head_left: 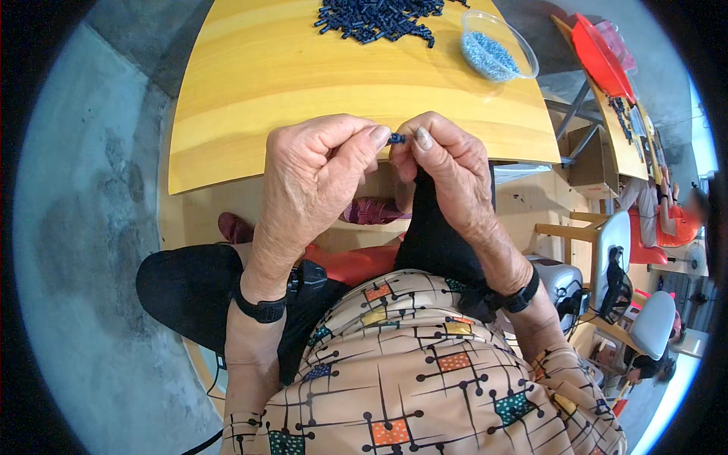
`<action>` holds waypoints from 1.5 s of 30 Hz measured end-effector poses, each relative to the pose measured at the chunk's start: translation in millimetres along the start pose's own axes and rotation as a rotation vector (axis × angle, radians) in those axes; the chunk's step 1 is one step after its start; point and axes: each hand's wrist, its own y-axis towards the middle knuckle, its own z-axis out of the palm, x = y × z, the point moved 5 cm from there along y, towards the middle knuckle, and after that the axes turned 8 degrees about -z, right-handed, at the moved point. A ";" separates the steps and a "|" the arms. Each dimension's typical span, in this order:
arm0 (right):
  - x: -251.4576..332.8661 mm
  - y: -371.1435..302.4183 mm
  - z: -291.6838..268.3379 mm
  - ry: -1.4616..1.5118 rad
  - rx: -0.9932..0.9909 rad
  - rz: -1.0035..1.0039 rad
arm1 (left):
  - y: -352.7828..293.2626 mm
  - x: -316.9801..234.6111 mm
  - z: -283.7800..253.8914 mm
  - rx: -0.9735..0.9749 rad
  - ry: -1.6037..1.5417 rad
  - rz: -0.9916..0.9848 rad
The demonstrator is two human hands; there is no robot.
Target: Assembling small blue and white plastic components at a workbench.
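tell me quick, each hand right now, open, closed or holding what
Left hand: closed, pinching a small dark-blue plastic part.
Right hand: pinched closed at the part's right end; what it grips cannot be told.

Smooth wood-grained tabletop [303, 83], glossy clear plastic bowl [524, 48], plastic-looking dark pieces [375, 20], cloth shirt [413, 341], matt wall [83, 250]

Bearings from piece [396, 139]: left hand [322, 163] at 9, right hand [453, 163] at 3, both at table's [250, 83] 6 o'clock edge. On table: pile [373, 19] at 12; tub [525, 39] between 1 and 2, beads [487, 57] inside. Second table [625, 161] at 3, basin [599, 59] on it at 2. Chair [611, 246] at 4
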 end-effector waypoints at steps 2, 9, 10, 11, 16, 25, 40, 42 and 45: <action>0.3 0.7 -2.3 -0.006 0.004 0.010 | 0.6 0.7 0.7 0.014 -0.036 -0.043; -12.4 -2.7 -6.3 0.271 -0.015 0.147 | 0.2 5.1 7.3 0.071 -0.127 -0.146; -12.2 -2.8 -6.3 0.272 -0.017 0.148 | 0.1 6.7 10.0 0.090 -0.154 -0.173; -11.9 -3.3 -4.9 0.322 -0.015 0.158 | 0.0 8.8 11.5 0.091 -0.155 -0.175; -4.0 -8.3 -5.7 0.258 0.014 0.104 | -2.9 15.6 21.8 0.166 -0.357 -0.245; 19.5 -12.6 -11.9 -0.240 0.018 -0.252 | -11.1 14.8 45.3 0.169 -0.747 -0.336; 12.3 -5.6 -10.4 0.022 0.077 -0.202 | -13.5 23.6 51.6 0.204 -0.898 -0.419; 16.0 -2.3 -10.7 -0.023 0.176 -0.249 | -11.5 26.3 50.2 0.230 -0.892 -0.412; 16.4 -0.7 -15.0 0.001 0.298 -0.218 | -11.0 24.9 51.5 0.281 -0.887 -0.412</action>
